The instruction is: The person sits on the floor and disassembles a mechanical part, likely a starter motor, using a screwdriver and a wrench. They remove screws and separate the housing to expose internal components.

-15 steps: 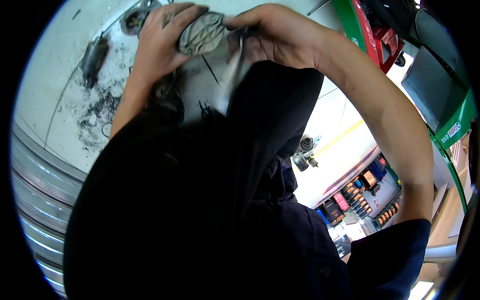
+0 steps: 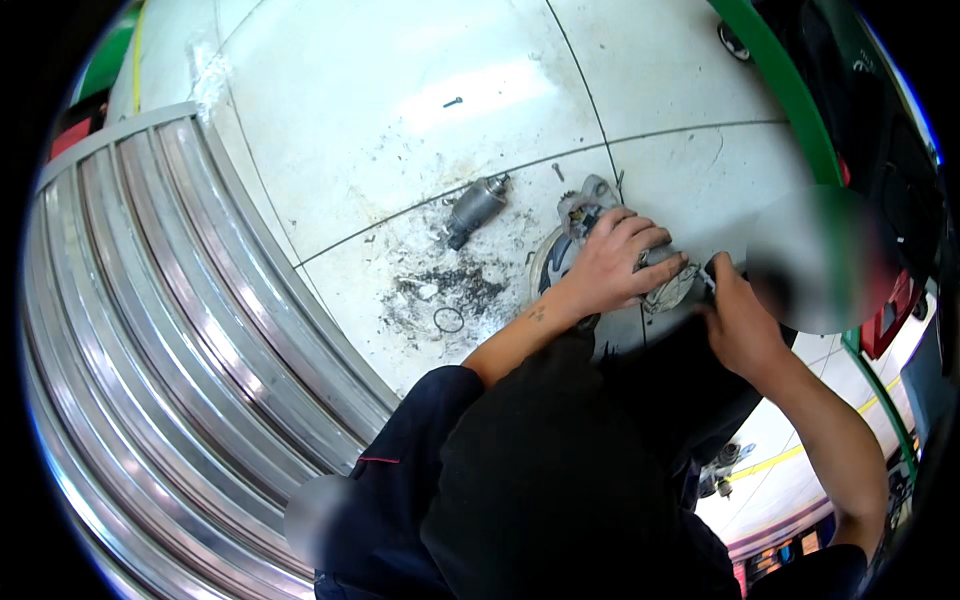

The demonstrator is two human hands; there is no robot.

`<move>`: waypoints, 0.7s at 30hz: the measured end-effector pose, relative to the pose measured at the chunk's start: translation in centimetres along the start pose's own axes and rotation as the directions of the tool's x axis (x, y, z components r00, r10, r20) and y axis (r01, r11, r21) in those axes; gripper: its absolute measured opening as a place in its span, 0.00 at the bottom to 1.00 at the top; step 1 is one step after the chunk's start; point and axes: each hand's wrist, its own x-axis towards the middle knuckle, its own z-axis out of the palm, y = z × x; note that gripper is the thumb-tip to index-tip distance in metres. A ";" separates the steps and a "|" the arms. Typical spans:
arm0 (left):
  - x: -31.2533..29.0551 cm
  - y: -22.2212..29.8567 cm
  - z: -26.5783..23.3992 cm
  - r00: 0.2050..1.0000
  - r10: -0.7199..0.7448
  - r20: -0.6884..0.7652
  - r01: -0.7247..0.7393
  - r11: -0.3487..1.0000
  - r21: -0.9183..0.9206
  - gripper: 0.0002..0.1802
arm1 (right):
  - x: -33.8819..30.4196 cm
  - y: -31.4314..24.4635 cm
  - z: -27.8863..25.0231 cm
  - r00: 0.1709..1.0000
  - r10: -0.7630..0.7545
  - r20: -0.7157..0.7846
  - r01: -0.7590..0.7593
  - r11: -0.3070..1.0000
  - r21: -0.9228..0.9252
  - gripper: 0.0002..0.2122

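My left hand (image 2: 622, 262) is wrapped over a grey cast-metal part (image 2: 672, 290), whose ribbed face shows beyond the fingers. Close to its right side, my right hand (image 2: 742, 315) is closed on a slim metal tool (image 2: 708, 278), its tip near the part; the tool's kind is hard to make out. Beyond my left hand lies a grey metal housing (image 2: 597, 192) with an opening. To the left, a dark grey cylindrical motor part (image 2: 478, 210) rests on the floor. A thin black ring (image 2: 448, 320) lies among black grime.
Two small bolts, one dark bolt (image 2: 453, 102) and one lighter bolt (image 2: 557, 172), lie on the white tiled floor (image 2: 350, 130). A ribbed metal panel (image 2: 180, 290) fills the left side. A green frame (image 2: 790, 80) curves along the right. More metal parts (image 2: 722, 468) sit behind my right arm.
The view has shifted, so my hands now appear lower and farther right, with more floor showing. My left hand still grips the cast part, and my right hand still holds the tool.
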 end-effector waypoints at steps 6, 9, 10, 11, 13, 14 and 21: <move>-0.2 0.2 0.3 0.996 -0.046 0.076 0.044 0.999 0.020 0.25 | -0.4 0.7 0.0 0.844 0.299 0.445 -0.501 0.146 0.853 0.12; 0.0 0.2 0.0 0.998 -0.057 -0.014 0.057 0.998 0.005 0.23 | -0.4 0.6 0.2 0.970 0.215 0.112 -0.241 0.901 0.360 0.16; 0.1 0.1 -0.1 0.997 -0.049 -0.054 0.050 0.999 0.016 0.23 | -0.3 0.5 0.2 0.997 0.074 0.038 -0.077 0.993 0.089 0.17; 0.2 0.1 -0.1 0.998 -0.070 0.000 0.070 0.997 0.025 0.25 | -0.3 0.3 0.2 0.998 -0.052 0.023 0.057 0.957 -0.284 0.18; 0.2 0.0 -0.1 0.997 -0.073 0.026 0.072 0.997 0.024 0.30 | 0.1 0.1 0.0 0.998 -0.063 -0.018 0.056 0.958 -0.281 0.18; 0.2 0.0 0.1 0.996 -0.074 0.059 0.072 0.997 0.028 0.33 | 0.3 0.2 -0.3 1.000 0.013 0.002 -0.012 0.952 -0.307 0.18; 0.1 0.1 0.6 0.994 -0.113 0.012 0.112 0.993 0.045 0.33 | 0.3 1.1 -0.6 0.988 0.157 0.009 -0.151 0.928 0.340 0.12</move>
